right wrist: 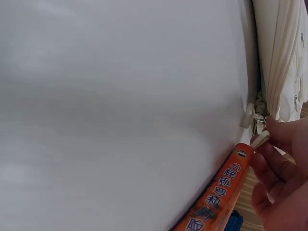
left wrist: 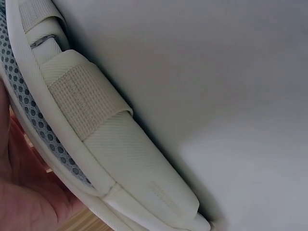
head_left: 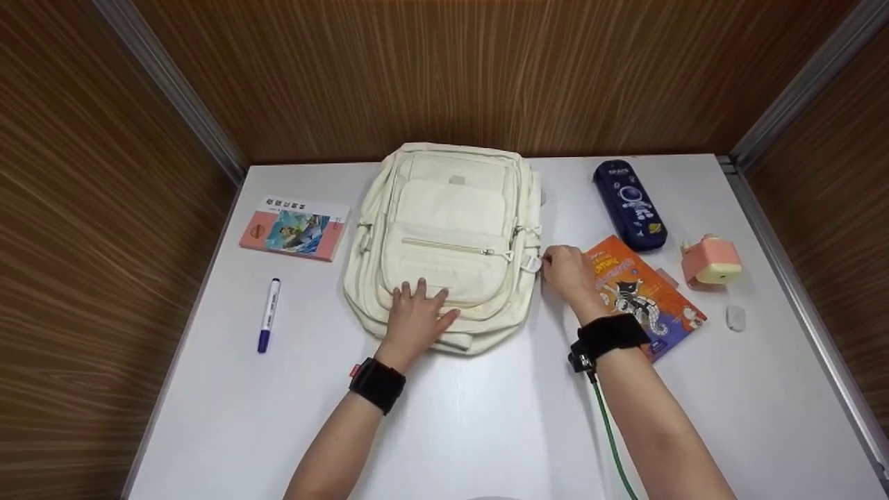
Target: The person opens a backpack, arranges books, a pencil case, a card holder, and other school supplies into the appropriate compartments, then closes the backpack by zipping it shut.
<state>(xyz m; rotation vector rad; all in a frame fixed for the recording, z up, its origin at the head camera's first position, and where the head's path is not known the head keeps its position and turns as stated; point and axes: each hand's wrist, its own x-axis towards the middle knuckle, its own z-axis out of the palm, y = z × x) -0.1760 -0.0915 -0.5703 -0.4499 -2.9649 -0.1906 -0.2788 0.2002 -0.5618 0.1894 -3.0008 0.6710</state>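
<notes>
A cream backpack [head_left: 444, 208] lies flat, front pocket up, in the middle of the table. My left hand [head_left: 417, 316] rests on its lower front with the fingers spread. In the left wrist view, part of that hand [left wrist: 29, 192] shows beside the bag's padded edge and a webbing strap [left wrist: 86, 101]. At the bag's right side, my right hand [head_left: 566, 271] pinches a small cream loop pull [right wrist: 261, 139] between thumb and fingers. A pale clip [head_left: 531, 264] hangs right by those fingertips. Beneath the right wrist lies an orange comic book [head_left: 653, 298].
A pink book [head_left: 298, 229] and a blue-capped marker [head_left: 269, 316] lie on the left. To the right are a navy pencil case [head_left: 630, 205], a pink and yellow pencil sharpener [head_left: 712, 262] and a white eraser [head_left: 736, 318]. Wood-grain panels [head_left: 444, 76] enclose the white table [head_left: 486, 430].
</notes>
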